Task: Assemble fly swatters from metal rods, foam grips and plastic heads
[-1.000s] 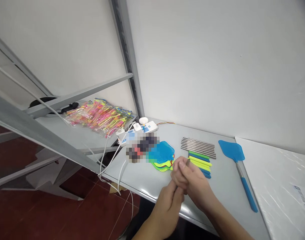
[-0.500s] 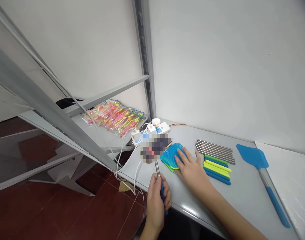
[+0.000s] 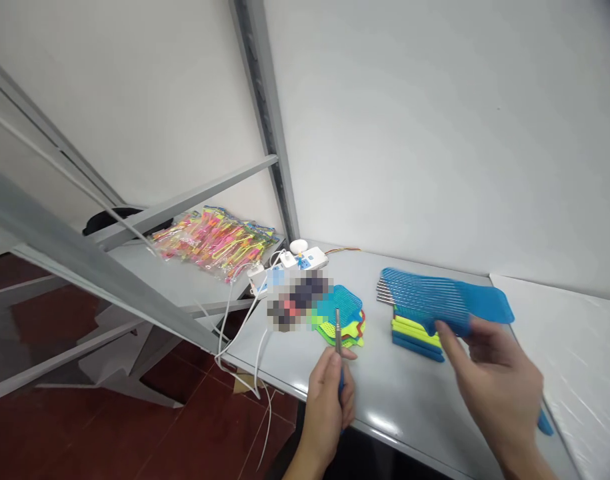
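My left hand [image 3: 329, 397] is closed around a fly swatter handle, whose metal rod [image 3: 338, 330] points up from a blue grip. My right hand [image 3: 502, 377] pinches a blue mesh swatter head [image 3: 425, 297], slightly blurred, above the tabletop. That head partly covers the metal rods [image 3: 383, 291] and the yellow and blue grips [image 3: 415, 339]. A whole blue fly swatter [image 3: 487, 300] lies behind my right hand, much of its handle hidden. Between the hands and the wall rests a stack of blue, yellow and red swatter heads [image 3: 341, 308].
Beside the stack is a pixelated dark patch [image 3: 299, 300]. A white power strip [image 3: 312, 257] with plugs and cables stands behind it. Bags of colourful items [image 3: 215, 240] lie on the left shelf. A grey metal post [image 3: 265, 100] rises at the corner. White wrapped board [image 3: 559, 340] lies right.
My right hand has lifted a blue swatter head off the stack and moved right with it. My left hand still holds the handle. The camera view has shifted slightly.
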The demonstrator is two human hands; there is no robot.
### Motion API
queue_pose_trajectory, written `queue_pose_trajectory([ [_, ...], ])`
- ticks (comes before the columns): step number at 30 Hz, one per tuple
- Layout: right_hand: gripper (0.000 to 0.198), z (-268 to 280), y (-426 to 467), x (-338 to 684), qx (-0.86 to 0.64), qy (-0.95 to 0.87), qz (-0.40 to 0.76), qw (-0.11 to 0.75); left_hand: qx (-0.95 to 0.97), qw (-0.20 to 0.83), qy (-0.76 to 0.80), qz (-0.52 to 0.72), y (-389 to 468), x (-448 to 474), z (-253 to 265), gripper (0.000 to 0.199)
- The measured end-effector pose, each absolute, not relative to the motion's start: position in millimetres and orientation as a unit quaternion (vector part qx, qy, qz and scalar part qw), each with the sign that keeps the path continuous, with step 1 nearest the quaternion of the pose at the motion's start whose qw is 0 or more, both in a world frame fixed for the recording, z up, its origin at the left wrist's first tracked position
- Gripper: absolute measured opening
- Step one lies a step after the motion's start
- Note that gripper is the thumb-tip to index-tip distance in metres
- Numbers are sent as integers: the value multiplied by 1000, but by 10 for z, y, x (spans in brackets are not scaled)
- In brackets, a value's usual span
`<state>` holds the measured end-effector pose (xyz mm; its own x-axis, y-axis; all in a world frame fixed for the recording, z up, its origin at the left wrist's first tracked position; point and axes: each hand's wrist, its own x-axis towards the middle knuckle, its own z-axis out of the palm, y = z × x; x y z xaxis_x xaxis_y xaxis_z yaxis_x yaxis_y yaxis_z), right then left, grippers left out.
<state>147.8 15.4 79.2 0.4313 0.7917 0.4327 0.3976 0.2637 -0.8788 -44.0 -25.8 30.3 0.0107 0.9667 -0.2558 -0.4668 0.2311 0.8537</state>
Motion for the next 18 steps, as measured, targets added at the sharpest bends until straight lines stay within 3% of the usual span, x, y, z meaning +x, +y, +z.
queue_pose_trajectory([
  [3, 38, 895, 120, 1670, -541, -324, 325, 705, 380, 678, 424, 465, -203, -230, 384, 41],
  [7, 29, 979, 100, 1866, -445, -274, 435, 733, 497, 662, 413, 379, -153, 59, 489, 39],
  [12, 15, 954, -14, 2049, -448, -296, 437, 722, 557, 633, 433, 319, -154, 311, 549, 38],
  [18, 28, 887, -90, 2240, -465, -316, 434, 704, 584, 598, 455, 307, -187, 405, 518, 39],
])
